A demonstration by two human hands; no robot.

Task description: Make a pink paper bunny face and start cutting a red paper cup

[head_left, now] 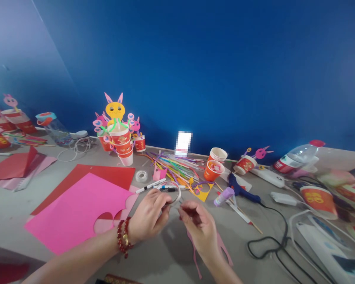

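Blue wall (225,75) above, grey tabletop (148,260) below, navy glue gun (236,185) right, our left hand (148,213) pinches a whitish ring (179,192), right hand's (200,227) grip unclear.

- One view: head camera, worn on the person, looking forward and down across the tabletop (238,228).
- Vantage: above and behind the left hand (149,213) and right hand (199,228); both close, low and central, forearms rising from the frame's bottom.
- Facing: blue wall (213,67) fills the upper half, beyond the tabletop's far edge.
- Field: wide, from a blue-lidded bottle (58,132) left to a red-capped bottle (297,157) right, both near that edge.
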